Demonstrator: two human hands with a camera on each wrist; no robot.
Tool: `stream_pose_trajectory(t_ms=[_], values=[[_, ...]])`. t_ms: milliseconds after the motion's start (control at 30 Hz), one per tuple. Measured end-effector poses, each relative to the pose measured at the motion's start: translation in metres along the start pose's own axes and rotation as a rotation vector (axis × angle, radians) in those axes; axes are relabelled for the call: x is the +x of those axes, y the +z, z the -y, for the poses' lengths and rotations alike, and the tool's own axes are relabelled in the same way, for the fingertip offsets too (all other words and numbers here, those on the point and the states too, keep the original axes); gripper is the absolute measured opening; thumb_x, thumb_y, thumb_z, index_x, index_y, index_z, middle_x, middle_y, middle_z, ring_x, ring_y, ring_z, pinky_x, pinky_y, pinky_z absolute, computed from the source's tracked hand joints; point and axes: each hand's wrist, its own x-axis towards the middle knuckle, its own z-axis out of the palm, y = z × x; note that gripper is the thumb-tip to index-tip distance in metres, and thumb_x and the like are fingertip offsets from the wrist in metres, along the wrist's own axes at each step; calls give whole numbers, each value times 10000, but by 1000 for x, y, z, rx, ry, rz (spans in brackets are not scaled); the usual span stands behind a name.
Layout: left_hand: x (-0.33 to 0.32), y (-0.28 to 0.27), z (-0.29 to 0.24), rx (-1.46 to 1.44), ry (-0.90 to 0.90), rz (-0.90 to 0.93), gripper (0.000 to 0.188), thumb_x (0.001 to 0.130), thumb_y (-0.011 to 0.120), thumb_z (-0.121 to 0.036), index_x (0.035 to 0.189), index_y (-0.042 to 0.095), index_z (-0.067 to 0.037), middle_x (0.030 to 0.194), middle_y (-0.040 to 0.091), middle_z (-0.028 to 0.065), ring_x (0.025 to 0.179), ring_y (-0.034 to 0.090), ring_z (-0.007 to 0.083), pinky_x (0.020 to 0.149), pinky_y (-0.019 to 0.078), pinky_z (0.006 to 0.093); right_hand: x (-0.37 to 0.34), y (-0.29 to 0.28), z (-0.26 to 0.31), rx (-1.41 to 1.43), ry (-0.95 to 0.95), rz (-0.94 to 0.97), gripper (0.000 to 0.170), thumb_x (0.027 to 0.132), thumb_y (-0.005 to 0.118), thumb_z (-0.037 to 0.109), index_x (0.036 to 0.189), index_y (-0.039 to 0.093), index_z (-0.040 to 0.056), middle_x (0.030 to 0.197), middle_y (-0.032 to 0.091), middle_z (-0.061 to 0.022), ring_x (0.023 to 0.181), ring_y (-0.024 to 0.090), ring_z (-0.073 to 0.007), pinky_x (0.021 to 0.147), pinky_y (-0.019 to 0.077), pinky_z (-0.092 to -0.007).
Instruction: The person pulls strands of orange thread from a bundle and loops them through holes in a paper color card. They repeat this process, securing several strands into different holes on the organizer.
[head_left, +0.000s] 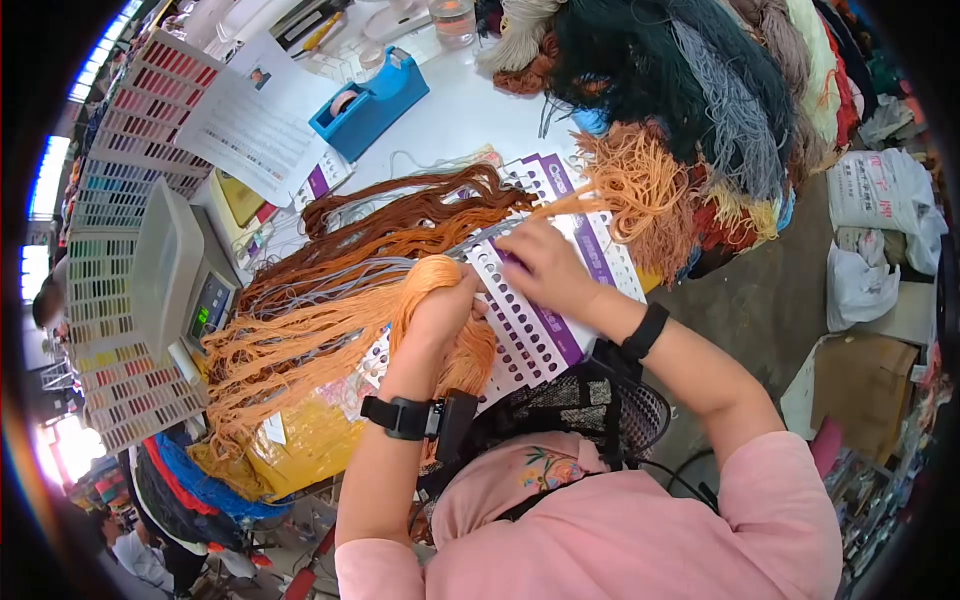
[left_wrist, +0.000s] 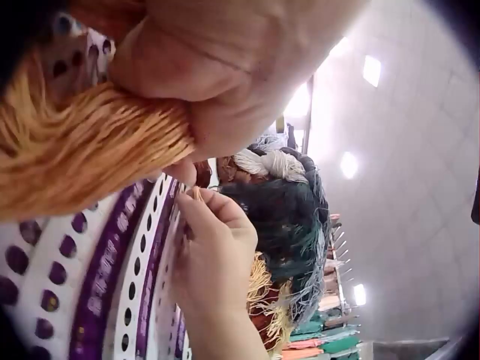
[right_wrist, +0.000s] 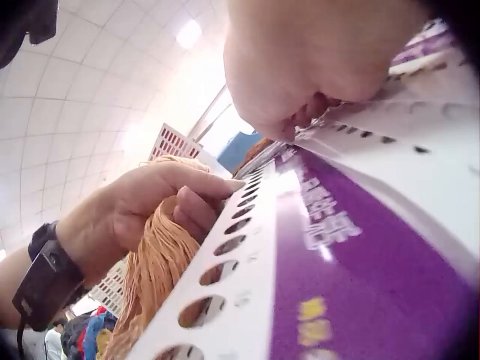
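My left hand (head_left: 440, 308) grips a thick bunch of peach embroidery thread (head_left: 325, 335) near its looped end. The long strands spread left across the table. Its thumb lies at the edge of a white punched thread card (head_left: 512, 330) with a purple band. My right hand (head_left: 550, 265) is over the card's far end, fingers curled. In the left wrist view, the right thumb and fingers (left_wrist: 217, 214) pinch a bit of peach thread close to the card. In the right wrist view, the row of holes along the card (right_wrist: 229, 244) runs toward both hands.
Brown thread bundles (head_left: 400, 215) lie behind the peach strands. More punched cards (head_left: 610, 250) sit under my right hand. A blue tape dispenser (head_left: 370, 105) and a scale (head_left: 205, 305) stand beyond. Heaped skeins (head_left: 690, 100) fill the right; colour charts (head_left: 130, 210) rise at left.
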Motion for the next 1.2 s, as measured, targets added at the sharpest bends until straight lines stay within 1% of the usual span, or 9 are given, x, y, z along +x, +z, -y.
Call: stream_pose_trajectory(t_ms=[167,367,500,633,800,900,967,1033,1200], values=[[4,7,1,-281,89,-53,60,789,480,-54,749,519,-34,585,473,4,474,435,81,443,369,199,-6,-2,24,-36,-39,64,409,576,638,201,933,548,23,823,486,-120,757,477,-268,678,390,-346],[4,-2,3,-148,154,-26,106,792,498,-83,875,515,-19,658,519,40,530,482,108,484,409,232,5,-8,15,114,110,145,361,559,601,171,883,556,17,827,494,-113,769,496,-261,663,418,-324],[0,-37,0,-483,119,172,122,773,551,-95,859,530,-10,630,521,26,492,463,82,462,390,190,5,-9,13,131,147,185,351,563,602,171,872,556,12,816,494,-114,781,501,-262,678,421,-321],[-1,-26,3,-317,89,-31,146,775,585,-116,850,539,1,602,502,3,444,412,38,389,337,141,1,-1,12,101,59,94,340,573,610,163,876,554,18,803,489,-113,747,495,-259,662,413,-328],[-23,-41,-7,-925,65,379,296,826,485,-155,1088,456,-21,763,530,31,461,381,18,413,337,143,-2,2,8,71,57,54,214,646,560,102,844,536,25,815,504,-127,778,496,-280,708,396,-353],[-25,-27,-19,-594,66,338,372,802,470,-96,1163,402,-43,710,530,24,432,371,28,403,344,147,0,2,8,190,180,86,166,693,526,61,855,523,29,806,526,-123,772,515,-275,701,407,-355],[-10,-6,-17,11,109,264,333,789,484,-128,1114,461,-55,610,517,6,448,458,75,409,370,169,0,1,8,356,300,55,168,697,529,64,862,523,36,789,528,-121,756,520,-269,678,416,-354],[5,-2,5,157,53,216,272,805,503,-167,1051,502,-51,670,544,30,521,525,96,417,388,182,-3,5,1,262,205,12,212,679,561,100,885,540,55,791,517,-110,735,518,-263,638,420,-339],[-31,-60,-7,-161,55,-79,242,812,533,-284,881,512,-53,707,540,45,562,530,98,419,402,170,1,6,17,-72,156,144,342,614,632,241,917,556,101,856,459,-94,800,474,-247,681,368,-348]])
